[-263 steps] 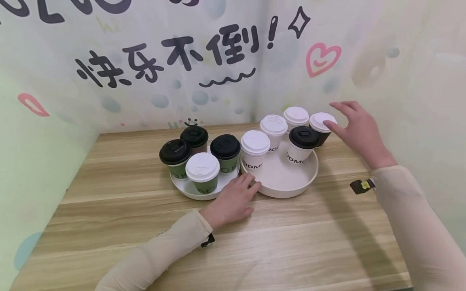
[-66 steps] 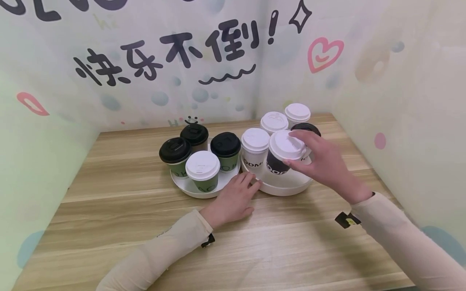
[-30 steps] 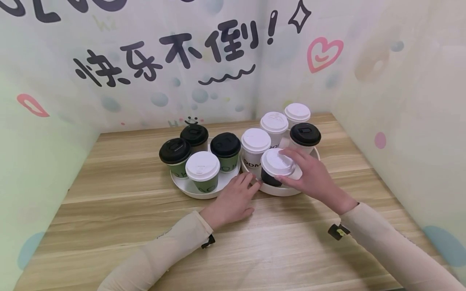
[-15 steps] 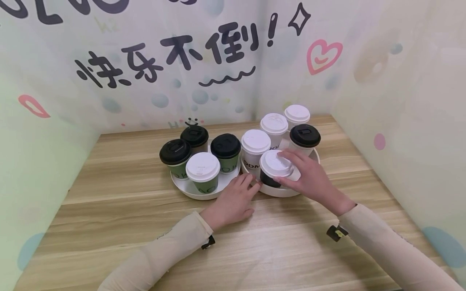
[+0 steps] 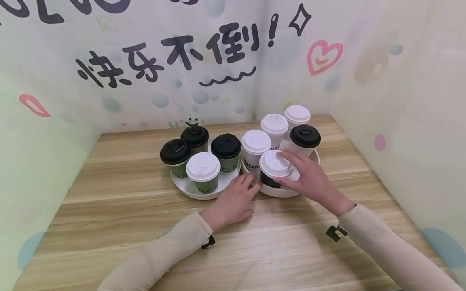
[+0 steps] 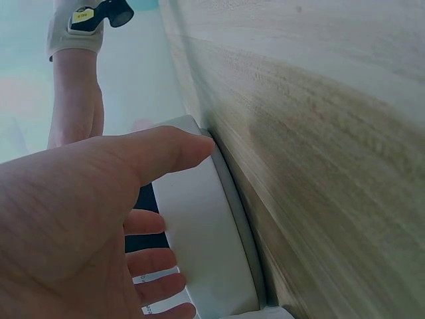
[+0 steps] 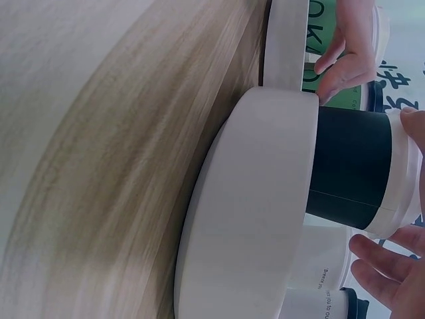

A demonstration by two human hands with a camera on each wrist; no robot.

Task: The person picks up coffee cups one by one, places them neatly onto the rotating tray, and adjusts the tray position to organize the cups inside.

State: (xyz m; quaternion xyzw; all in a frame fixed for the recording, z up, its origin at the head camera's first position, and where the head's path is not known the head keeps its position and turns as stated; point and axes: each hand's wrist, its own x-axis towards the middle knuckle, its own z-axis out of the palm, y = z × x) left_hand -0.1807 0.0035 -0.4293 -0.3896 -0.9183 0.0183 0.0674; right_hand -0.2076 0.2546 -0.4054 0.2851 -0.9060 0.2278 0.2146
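My right hand (image 5: 311, 180) holds a black paper coffee cup (image 7: 352, 166) by its white lid (image 5: 273, 161), thumb on the near side and fingers across the far side. The cup is upright at the front of the round right-hand tray (image 5: 282, 193); the rim hides its base in the right wrist view. My left hand (image 5: 231, 202) rests fingertips on that tray's front left rim. In the left wrist view its thumb (image 6: 176, 149) lies along the tray's outer wall (image 6: 199, 226). Beside the held cup stands a white cup (image 5: 255, 147) with a white lid.
Farther back on the right are two white-lidded cups (image 5: 274, 124) and a black-lidded white cup (image 5: 305, 137). Touching or close by on the left, another tray (image 5: 200, 197) bears three black-lidded cups (image 5: 175, 152) and a green white-lidded cup (image 5: 202, 167). Walls flank the wooden table (image 5: 120, 226).
The black cup has come from the back right to the front of the right tray in my right hand. Over the last half second both hands are nearly still; the left stays at the rim.
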